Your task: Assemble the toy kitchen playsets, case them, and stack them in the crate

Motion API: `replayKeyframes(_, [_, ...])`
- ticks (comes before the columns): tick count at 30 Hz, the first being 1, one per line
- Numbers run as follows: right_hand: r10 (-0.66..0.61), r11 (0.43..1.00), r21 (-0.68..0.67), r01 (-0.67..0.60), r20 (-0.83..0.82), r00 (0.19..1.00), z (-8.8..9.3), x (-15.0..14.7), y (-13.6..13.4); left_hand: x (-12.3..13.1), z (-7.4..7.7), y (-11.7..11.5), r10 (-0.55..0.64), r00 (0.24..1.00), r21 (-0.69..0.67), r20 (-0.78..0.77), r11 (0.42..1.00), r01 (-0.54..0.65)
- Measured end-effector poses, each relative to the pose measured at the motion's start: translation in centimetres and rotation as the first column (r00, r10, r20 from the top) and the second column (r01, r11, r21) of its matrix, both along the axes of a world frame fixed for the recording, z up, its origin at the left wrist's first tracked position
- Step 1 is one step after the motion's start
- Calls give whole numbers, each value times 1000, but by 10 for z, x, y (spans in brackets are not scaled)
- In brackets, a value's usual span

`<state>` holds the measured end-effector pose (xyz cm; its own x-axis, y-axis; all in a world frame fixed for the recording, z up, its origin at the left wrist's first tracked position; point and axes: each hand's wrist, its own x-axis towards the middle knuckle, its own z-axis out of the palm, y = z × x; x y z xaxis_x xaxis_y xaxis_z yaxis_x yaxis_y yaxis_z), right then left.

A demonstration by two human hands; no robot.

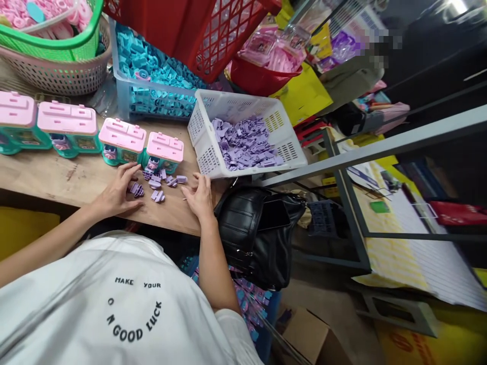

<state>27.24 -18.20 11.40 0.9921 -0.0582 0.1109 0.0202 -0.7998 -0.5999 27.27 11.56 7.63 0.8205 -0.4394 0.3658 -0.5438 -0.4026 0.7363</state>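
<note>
Several small purple plastic parts [157,195] lie loose on the wooden table [72,177]. My left hand [119,191] rests at their left side, thumb and fingers apart around a purple part [137,190] that it may be touching. On the right side of the loose parts is my right hand [200,196], fingers spread on the tabletop with nothing visible in them. Just beyond the parts stands a pink-and-teal toy house [164,147] with a purple piece on its front. A similar pink-and-teal toy [122,133] is beside it, behind my left hand.
More such toys [68,119] line up leftward. A white basket [207,139] of purple parts sits at the right, beside a clear bin [152,96] of blue parts. Red crates [163,35] rise behind. A black bag [251,228] hangs by the table's right edge, near a metal frame [380,147].
</note>
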Motion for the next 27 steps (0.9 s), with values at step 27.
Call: replayKeyframes(27, [340, 921, -186, -342, -40, 939, 20, -2, 35, 7, 20, -5, 74, 986, 56, 149, 995, -83])
